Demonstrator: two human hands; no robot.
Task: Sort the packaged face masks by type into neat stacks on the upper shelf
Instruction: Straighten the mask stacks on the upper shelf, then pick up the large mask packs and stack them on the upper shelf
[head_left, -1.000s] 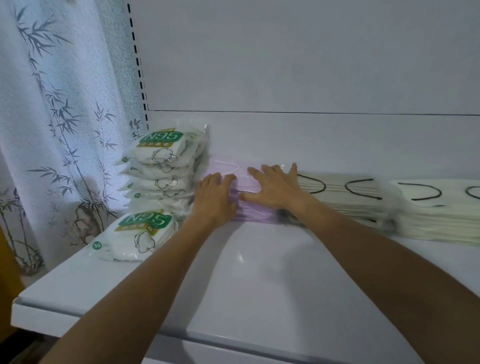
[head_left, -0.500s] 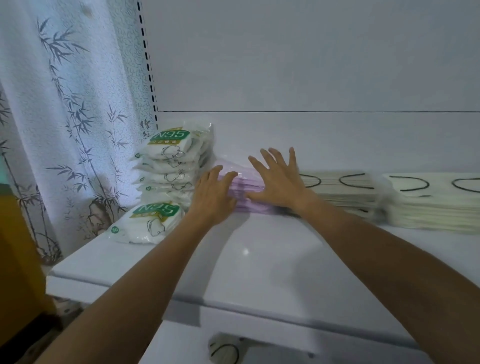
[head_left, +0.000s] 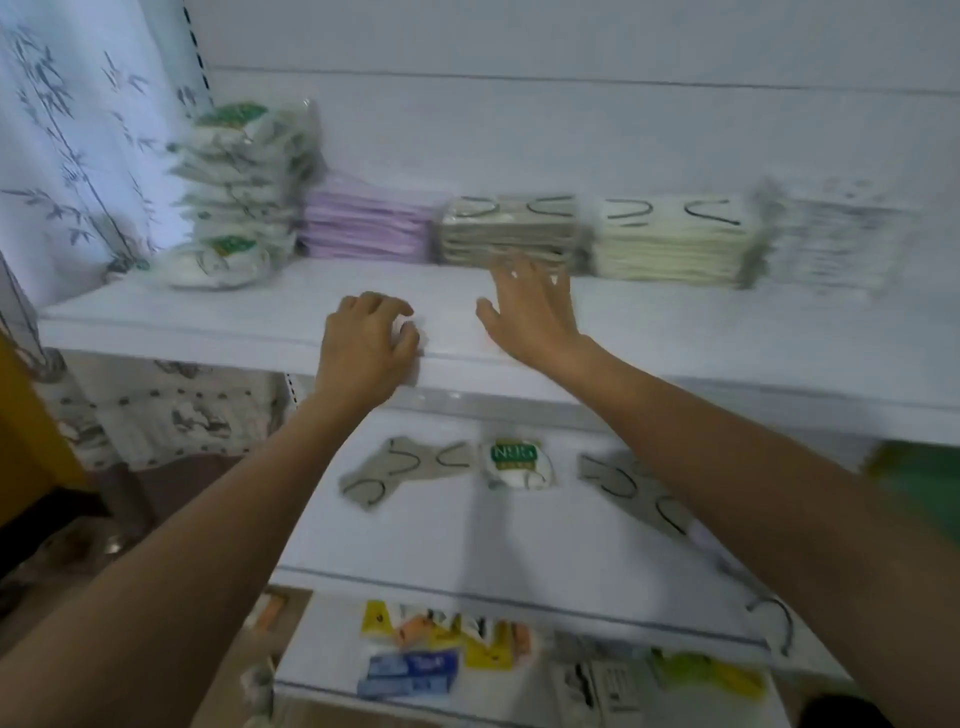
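On the upper shelf stand stacks of packaged masks: a white and green N95 stack at the left with one N95 pack in front, then a purple stack, a grey-beige stack, a cream stack and a blurred white stack. My left hand hovers over the shelf's front edge with loosely curled fingers, holding nothing. With its fingers spread, my right hand hangs empty just before the grey-beige stack. Loose grey masks and an N95 pack lie on the lower shelf.
A bamboo-print curtain hangs at the left. Below the lower shelf lie colourful packets. A green blurred object shows at the right edge, above my right forearm.
Both hands have lifted off the purple stack and drawn back to the shelf's front. The view has tilted down, so the lower shelf and its loose masks show.
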